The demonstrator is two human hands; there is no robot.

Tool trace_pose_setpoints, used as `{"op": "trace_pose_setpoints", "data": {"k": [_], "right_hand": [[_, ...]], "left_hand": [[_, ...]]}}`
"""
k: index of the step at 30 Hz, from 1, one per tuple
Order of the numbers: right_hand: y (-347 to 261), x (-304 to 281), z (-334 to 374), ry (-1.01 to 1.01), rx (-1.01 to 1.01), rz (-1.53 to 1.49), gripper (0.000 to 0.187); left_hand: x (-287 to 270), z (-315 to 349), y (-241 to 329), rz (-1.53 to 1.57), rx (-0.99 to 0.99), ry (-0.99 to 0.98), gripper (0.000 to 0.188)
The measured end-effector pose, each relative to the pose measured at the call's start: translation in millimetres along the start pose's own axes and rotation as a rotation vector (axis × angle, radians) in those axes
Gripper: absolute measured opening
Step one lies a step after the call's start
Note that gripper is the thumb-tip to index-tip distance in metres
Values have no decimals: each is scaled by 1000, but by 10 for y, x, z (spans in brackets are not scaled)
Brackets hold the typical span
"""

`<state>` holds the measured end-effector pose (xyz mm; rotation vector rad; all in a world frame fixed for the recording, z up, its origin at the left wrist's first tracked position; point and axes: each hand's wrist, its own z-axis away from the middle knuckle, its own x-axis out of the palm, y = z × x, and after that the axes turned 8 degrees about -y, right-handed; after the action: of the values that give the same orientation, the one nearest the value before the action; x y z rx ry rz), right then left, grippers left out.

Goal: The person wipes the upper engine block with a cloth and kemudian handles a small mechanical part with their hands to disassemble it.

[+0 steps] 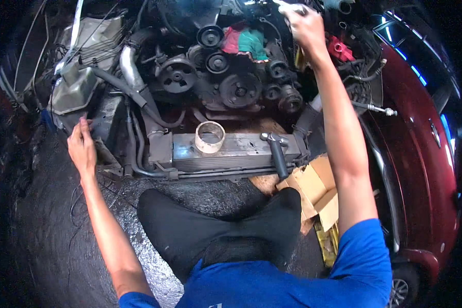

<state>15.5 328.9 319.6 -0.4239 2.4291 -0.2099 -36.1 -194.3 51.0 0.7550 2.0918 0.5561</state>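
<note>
On the left, my left hand [82, 146] rests with its fingers stretched along the dark edge of the engine bay, just below a cloudy plastic reservoir [76, 92]. Nothing shows in it. My right hand [305, 28] reaches far forward to the upper right of the engine [231, 77], its fingers closed round something pale and shiny that the top edge cuts off. A red and green rag [252, 43] lies on the engine beside it. Between my arms, a pale ring [209, 137] and a dark-handled hammer [277, 154] sit on the metal cooler [236, 146].
An opened cardboard box [313, 185] lies on the floor by my right knee, a yellow package [327, 244] below it. A dark red car [416, 169] stands close on the right. Pulleys, hoses and a metal pipe [131, 69] crowd the engine bay. The floor [56, 231] looks dark and wet.
</note>
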Motion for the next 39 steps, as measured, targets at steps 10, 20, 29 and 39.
{"op": "trace_pose_setpoints", "data": {"k": [10, 20, 29, 39], "right_hand": [[348, 507, -646, -42, 236, 30, 27], [68, 463, -592, -125, 36, 419, 30], [416, 560, -967, -405, 210, -122, 30], [856, 485, -1229, -367, -489, 359, 28]], "left_hand": [[45, 6, -97, -71, 102, 54, 51], [85, 15, -171, -71, 146, 90, 48], [93, 13, -130, -60, 212, 154, 39], [77, 8, -94, -99, 208, 163, 39]]}}
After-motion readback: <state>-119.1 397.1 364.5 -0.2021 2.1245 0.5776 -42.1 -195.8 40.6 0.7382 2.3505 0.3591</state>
